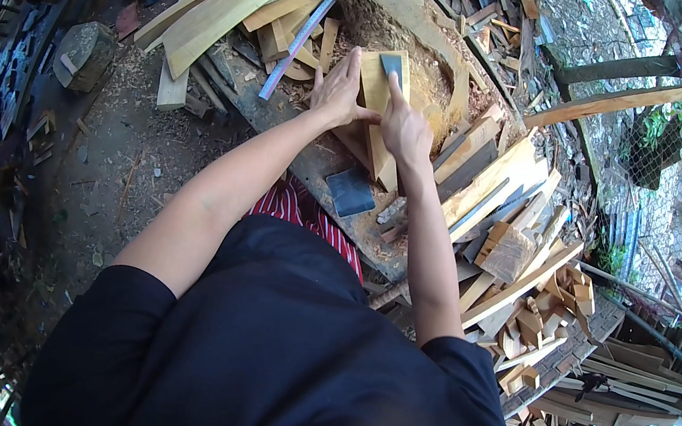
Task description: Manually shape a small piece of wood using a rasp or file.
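A pale wooden block point(370, 75) lies tilted on the worn work surface. My left hand point(338, 96) rests along its left side, fingers stretched out, the thumb reaching across to the wood. On the block's upper face is a dark grey sheet that looks like sandpaper point(391, 64). My right hand point(407, 130) is closed on that sheet, index finger pressed along it; its other fingers are mostly hidden. A second dark square sheet point(350, 191) lies nearer to me. A blue and red measuring strip point(298, 46) lies left of my left hand.
A hollowed, rough log point(406, 15) stands just beyond the block. Long curved boards point(239, 8) lie at the far left. Planks and offcuts point(495, 183) are piled to the right, with small wooden pieces point(536, 322) nearer. A stump point(84, 56) stands on the dirt floor at left.
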`<control>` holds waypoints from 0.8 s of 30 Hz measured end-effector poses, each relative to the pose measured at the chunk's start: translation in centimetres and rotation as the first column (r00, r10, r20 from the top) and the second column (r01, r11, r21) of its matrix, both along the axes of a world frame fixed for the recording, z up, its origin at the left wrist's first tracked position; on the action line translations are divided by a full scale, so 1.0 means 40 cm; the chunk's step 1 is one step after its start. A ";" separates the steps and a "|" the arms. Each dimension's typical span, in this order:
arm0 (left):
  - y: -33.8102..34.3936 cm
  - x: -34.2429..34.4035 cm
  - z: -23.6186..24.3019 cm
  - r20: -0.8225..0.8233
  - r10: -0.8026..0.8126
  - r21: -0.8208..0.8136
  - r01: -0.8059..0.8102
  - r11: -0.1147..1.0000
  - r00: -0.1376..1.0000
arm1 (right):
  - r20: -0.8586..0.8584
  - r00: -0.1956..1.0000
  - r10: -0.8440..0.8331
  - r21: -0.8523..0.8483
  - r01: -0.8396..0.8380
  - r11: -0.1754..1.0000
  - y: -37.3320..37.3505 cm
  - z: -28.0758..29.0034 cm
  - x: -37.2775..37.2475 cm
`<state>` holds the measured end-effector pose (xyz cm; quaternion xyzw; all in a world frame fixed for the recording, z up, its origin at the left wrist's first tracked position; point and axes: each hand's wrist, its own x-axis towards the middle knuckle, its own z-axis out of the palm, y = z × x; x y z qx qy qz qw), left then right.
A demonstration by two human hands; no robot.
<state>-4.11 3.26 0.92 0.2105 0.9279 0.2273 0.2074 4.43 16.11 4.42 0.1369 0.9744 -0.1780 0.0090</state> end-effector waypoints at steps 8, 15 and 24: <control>-0.035 0.003 -0.031 0.047 0.042 0.105 -0.047 0.993 0.998 | 0.017 0.999 0.048 0.010 -0.049 0.999 -0.027 -0.010 0.145; -0.021 -0.001 -0.056 0.088 0.022 0.156 -0.036 0.987 0.996 | 0.019 1.000 0.005 0.007 -0.005 1.000 0.008 -0.023 -0.020; -0.019 -0.006 -0.088 0.132 -0.033 0.168 0.011 0.986 0.991 | 0.124 0.991 0.046 -0.060 -0.039 0.997 -0.015 0.035 0.078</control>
